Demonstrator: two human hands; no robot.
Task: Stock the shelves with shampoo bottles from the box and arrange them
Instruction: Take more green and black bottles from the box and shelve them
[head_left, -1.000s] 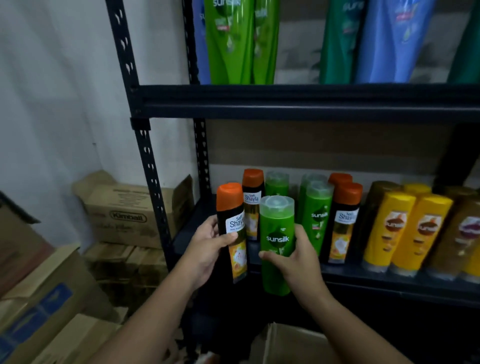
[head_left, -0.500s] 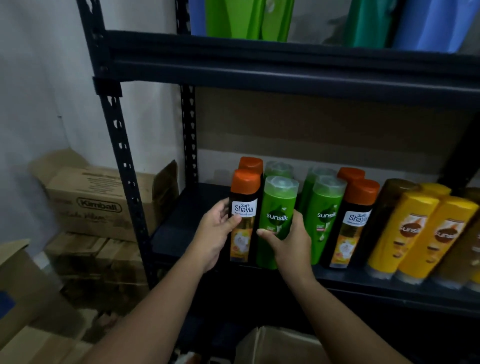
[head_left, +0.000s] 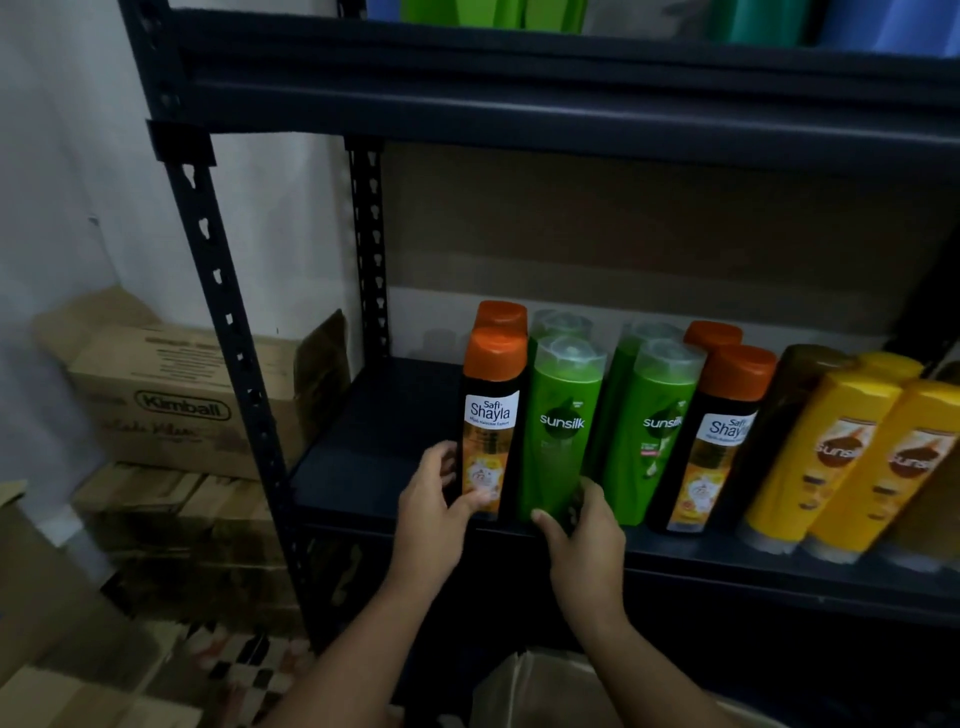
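Upright, caps up: Shayla bottle (head_left: 488, 415) gripped by left hand (head_left: 434, 512), Sunsilk bottle (head_left: 558, 431) by right hand (head_left: 584, 540). Both stood at the dark shelf's (head_left: 374, 467) front edge. Cardboard boxes (head_left: 176, 400) were stacked leftward.

Shayla bottle (head_left: 488, 415) left of Sunsilk bottle (head_left: 558, 431), both at shelf (head_left: 363, 467) front; boxes (head_left: 182, 405) left of rack

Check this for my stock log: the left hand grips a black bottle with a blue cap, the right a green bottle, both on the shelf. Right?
Not quite. In the head view the black bottle held by the left hand has an orange cap, not blue. The right hand does grip the green bottle, both on the shelf.
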